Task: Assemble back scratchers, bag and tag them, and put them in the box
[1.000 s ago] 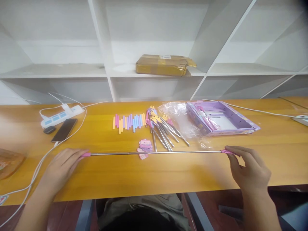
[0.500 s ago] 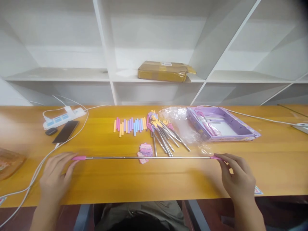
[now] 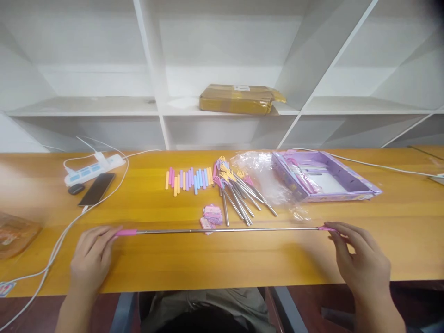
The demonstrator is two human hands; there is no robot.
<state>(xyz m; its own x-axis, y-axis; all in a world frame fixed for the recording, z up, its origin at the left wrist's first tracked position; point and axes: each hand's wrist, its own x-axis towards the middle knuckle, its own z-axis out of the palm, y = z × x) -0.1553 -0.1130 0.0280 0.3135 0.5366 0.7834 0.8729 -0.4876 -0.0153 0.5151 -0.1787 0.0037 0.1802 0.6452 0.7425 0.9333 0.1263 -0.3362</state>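
Observation:
A telescopic back scratcher is stretched out level between my two hands, its thin metal rod drawn long. My left hand pinches the end of its pink handle. At the other end my right hand pinches the small pink head, which the fingers mostly cover. Beyond the rod lies a heap of metal back scratcher rods with yellow, pink and purple hand-shaped heads. To the heap's left is a row of coloured handle sleeves. A small stack of pink cards sits just behind the rod.
An open purple box holding a wrapped pink item stands at the right, beside crumpled clear plastic. At the left are a phone, a power strip and white cables. A taped carton rests on the shelf.
Both hands have shifted to the right with the back scratcher, and the right end has moved farther. The view has also shifted slightly.

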